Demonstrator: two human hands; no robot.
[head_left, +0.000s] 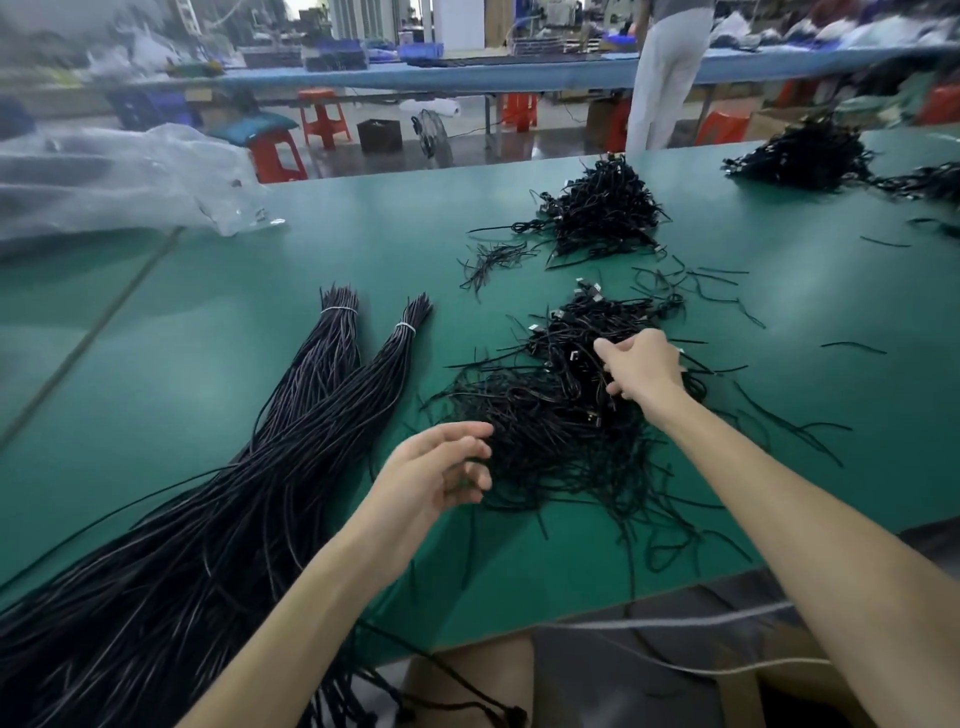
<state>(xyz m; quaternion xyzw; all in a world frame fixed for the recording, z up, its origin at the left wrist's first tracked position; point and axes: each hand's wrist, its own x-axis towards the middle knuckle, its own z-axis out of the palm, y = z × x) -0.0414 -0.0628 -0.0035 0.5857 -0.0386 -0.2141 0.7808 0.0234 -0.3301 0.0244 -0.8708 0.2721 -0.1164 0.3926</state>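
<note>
Digs into the top of the cable tangle (550, 415) with the right hand (641, 369), fingers curled round strands. Hovers the left hand (441, 473) at its left fringe, fingers loosely bent, clamped on nothing. Lies on the table (208, 364), close to the front edge, with bare green room leftward before the tied bundles (340, 332), stray strands (779, 421) rightward.

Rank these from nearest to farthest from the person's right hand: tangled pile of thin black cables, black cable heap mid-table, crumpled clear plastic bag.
1. The tangled pile of thin black cables: directly under the right hand, which digs into it.
2. The black cable heap: beyond it, mid-table.
3. The crumpled clear plastic bag: far left on the green table.
</note>
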